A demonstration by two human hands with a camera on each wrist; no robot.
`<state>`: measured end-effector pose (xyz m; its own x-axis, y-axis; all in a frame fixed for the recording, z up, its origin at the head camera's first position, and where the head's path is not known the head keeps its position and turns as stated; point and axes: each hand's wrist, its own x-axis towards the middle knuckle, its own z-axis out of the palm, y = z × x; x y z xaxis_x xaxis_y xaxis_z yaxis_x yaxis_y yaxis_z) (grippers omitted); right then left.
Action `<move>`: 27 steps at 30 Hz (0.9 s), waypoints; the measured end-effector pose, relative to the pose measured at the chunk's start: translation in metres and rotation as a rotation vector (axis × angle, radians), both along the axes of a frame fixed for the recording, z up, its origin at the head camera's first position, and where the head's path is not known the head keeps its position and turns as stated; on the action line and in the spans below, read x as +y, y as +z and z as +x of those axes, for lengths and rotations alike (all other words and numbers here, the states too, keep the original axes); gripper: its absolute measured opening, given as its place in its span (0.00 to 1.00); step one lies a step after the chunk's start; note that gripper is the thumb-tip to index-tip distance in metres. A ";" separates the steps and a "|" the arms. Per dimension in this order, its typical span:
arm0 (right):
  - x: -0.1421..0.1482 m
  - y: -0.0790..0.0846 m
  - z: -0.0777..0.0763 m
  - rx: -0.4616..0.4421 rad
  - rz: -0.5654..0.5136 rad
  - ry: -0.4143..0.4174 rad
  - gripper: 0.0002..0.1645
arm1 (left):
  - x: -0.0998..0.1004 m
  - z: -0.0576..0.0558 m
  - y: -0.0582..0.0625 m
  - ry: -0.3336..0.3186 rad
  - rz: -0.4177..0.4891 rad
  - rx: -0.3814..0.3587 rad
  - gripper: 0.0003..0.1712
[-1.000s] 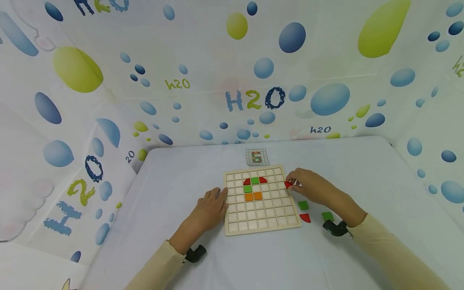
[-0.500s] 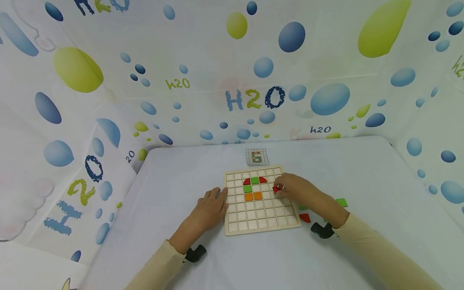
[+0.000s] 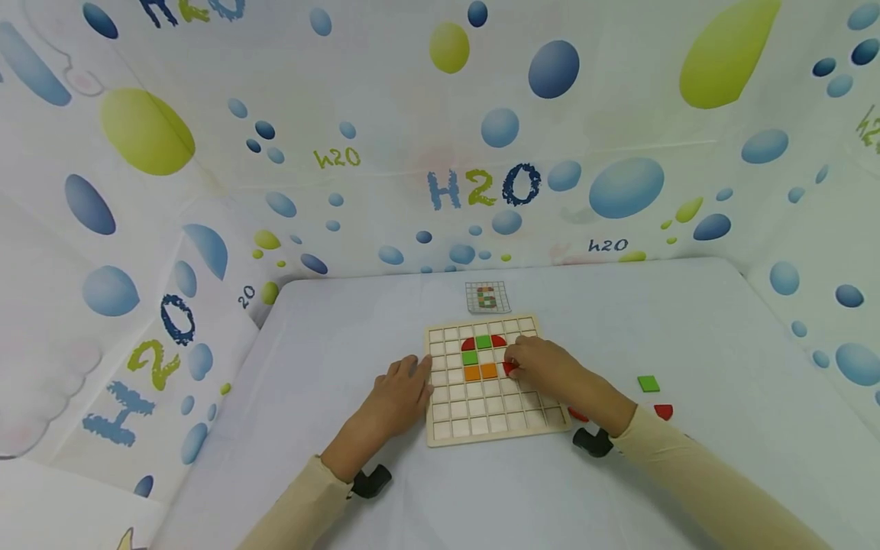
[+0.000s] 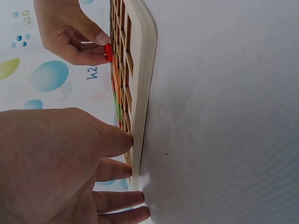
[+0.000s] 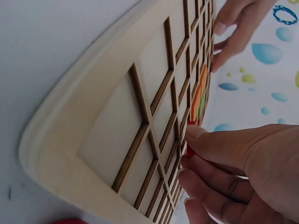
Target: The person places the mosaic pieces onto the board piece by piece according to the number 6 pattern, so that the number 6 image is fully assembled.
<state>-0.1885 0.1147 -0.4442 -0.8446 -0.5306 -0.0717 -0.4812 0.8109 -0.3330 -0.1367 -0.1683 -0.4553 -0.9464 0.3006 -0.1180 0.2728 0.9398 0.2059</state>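
A wooden grid board lies on the white table. Set in its cells are two red rounded tiles, green square tiles and a pair of orange tiles. My right hand pinches another red tile between thumb and fingers, at a cell just right of the orange pair. In the right wrist view that red tile stands on edge over the grid, mostly covered by the thumb. With fingers extended, my left hand rests against the board's left edge, thumb and fingertips touching its rim.
Behind the board lies a small pattern card with a coloured figure on a grid. Right of the board are a loose green tile, a red tile and another red tile partly hidden by the right arm.
My right hand has carried the red tile leftward from the board's right edge to a cell beside the orange tiles. My left hand has stayed in place.
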 end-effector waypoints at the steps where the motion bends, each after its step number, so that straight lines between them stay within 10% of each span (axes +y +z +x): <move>1: -0.001 0.000 0.000 0.009 0.001 0.004 0.10 | 0.000 0.000 0.000 0.001 0.002 0.000 0.33; 27: -0.013 -0.007 -0.001 -0.011 -0.042 -0.025 0.10 | 0.001 0.000 -0.002 0.012 -0.005 -0.001 0.33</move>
